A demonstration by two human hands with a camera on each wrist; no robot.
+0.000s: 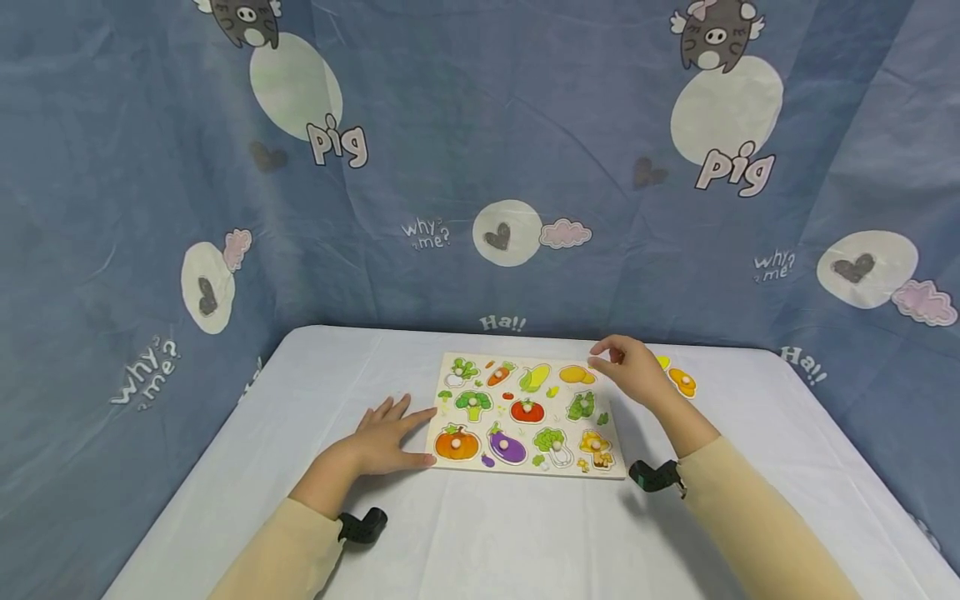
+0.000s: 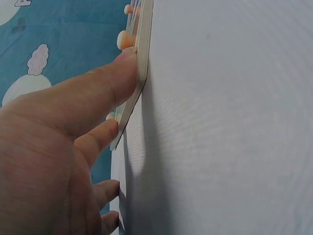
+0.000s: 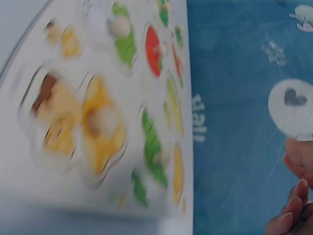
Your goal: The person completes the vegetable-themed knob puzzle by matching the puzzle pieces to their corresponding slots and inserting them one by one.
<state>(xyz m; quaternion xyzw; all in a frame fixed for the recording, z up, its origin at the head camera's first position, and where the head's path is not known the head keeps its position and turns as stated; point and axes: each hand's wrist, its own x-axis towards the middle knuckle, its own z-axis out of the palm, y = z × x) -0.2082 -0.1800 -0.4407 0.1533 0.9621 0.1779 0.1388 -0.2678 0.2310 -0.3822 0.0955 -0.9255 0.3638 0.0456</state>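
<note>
A white wooden vegetable puzzle board (image 1: 525,472) lies flat on the table. My left hand (image 1: 386,442) is spread beside its left edge. Its thumb (image 2: 128,73) and index finger (image 2: 100,137) touch the board's edge. Over the top right corner hovers my right hand (image 1: 633,371), fingers loosely bent and nothing visible between thumb and fingertips. Knobbed pieces sit in the board, among them a pumpkin (image 1: 457,443), an eggplant (image 1: 507,447), a tomato (image 1: 527,411) and a mushroom (image 3: 100,122). The corn (image 1: 535,377) and potato (image 1: 576,375) pictures show no knobs.
Right of the board, past my right hand, lie a knobbed orange-yellow piece (image 1: 683,382) and a bright yellow piece (image 1: 663,362) partly hidden by that hand. A white cloth covers the table (image 1: 510,533). Behind it hangs a blue printed curtain (image 1: 420,283).
</note>
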